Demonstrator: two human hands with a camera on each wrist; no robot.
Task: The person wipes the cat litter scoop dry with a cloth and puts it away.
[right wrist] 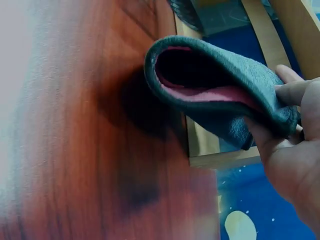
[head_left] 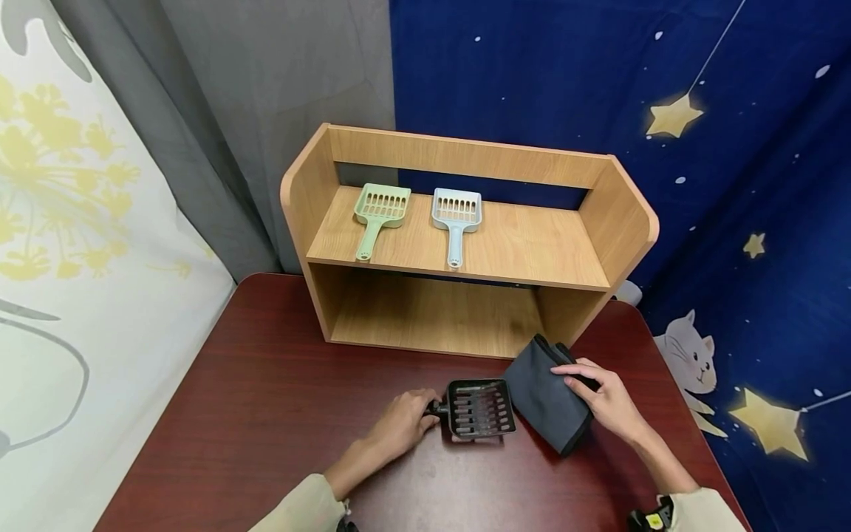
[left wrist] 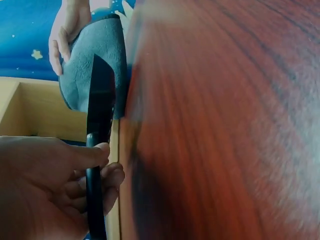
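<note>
My left hand point(head_left: 407, 421) grips the handle of a black slotted litter scoop point(head_left: 480, 408), whose head points right above the dark red table. In the left wrist view the scoop point(left wrist: 101, 100) shows edge-on, its handle between thumb and fingers. My right hand point(head_left: 603, 395) pinches a folded dark grey cloth point(head_left: 548, 395) by its upper right edge, just right of the scoop's head. Seen from the right wrist, the cloth point(right wrist: 240, 65) hangs in a loop with a pinkish inner side, its gathered end between thumb and fingers.
Behind the hands stands a two-tier wooden shelf point(head_left: 532, 236). On its upper board lie a green litter scoop point(head_left: 374, 225) and a light blue one point(head_left: 456, 229), handles toward the front. The table point(head_left: 279, 414) extends around the hands; curtains point(head_left: 279, 74) hang behind.
</note>
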